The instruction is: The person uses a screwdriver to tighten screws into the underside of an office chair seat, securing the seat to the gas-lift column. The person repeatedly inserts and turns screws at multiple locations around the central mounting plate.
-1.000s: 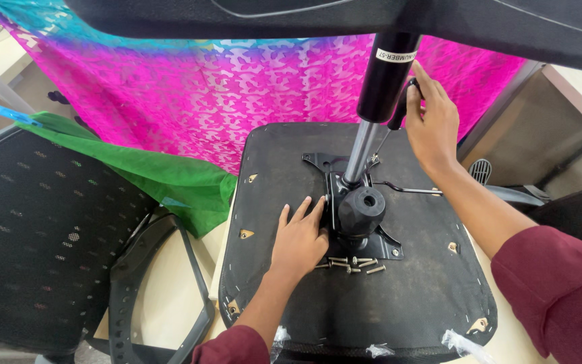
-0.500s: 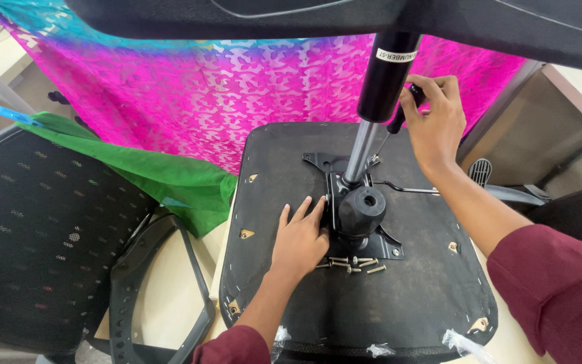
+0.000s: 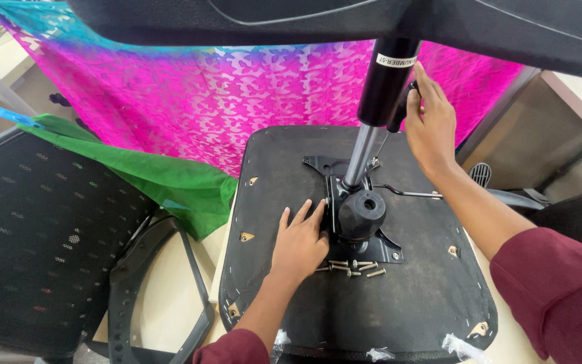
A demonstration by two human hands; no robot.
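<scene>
Left hand (image 3: 299, 240): flat, palm down, fingers spread – forearm reaching forward
Right hand (image 3: 430, 123): raised, fingers upright and together – maroon sleeve at the arm
</scene>
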